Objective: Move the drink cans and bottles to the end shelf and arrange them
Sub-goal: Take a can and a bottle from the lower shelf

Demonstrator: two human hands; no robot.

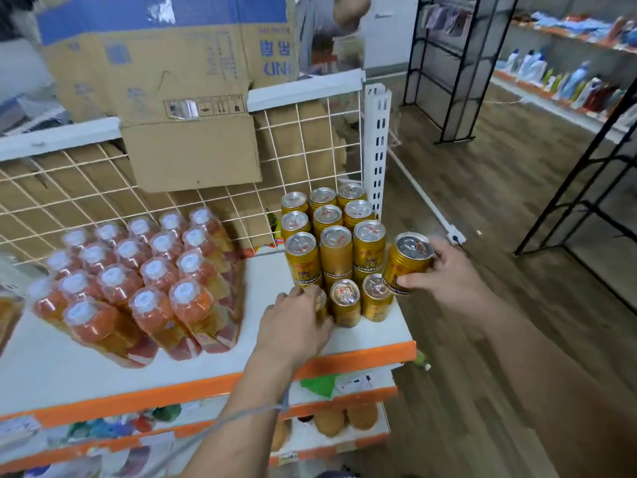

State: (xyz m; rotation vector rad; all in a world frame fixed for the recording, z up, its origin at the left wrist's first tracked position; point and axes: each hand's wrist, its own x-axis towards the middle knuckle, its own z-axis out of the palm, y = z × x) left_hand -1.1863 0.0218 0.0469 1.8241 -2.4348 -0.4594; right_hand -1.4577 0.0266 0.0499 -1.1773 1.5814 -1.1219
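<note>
Right hand [444, 270]: closed around the side of a gold can [408, 262], thumb in front, fingers behind. The gold can is tilted and sits at the right end of the top shelf [241, 377], just beside the can block [336, 250].

Left hand [296, 326]: fingers curled over the front-left can [321, 301], which the hand mostly hides. This can stands on the shelf, with two more cans to its right in the front row.

The can block, three wide, stands higher, directly behind that row. A wrapped bottle pack [151, 277] with white caps leans further left. A wire grid [86, 188] backs the shelf; a cardboard box [165, 63] hangs over it.
</note>
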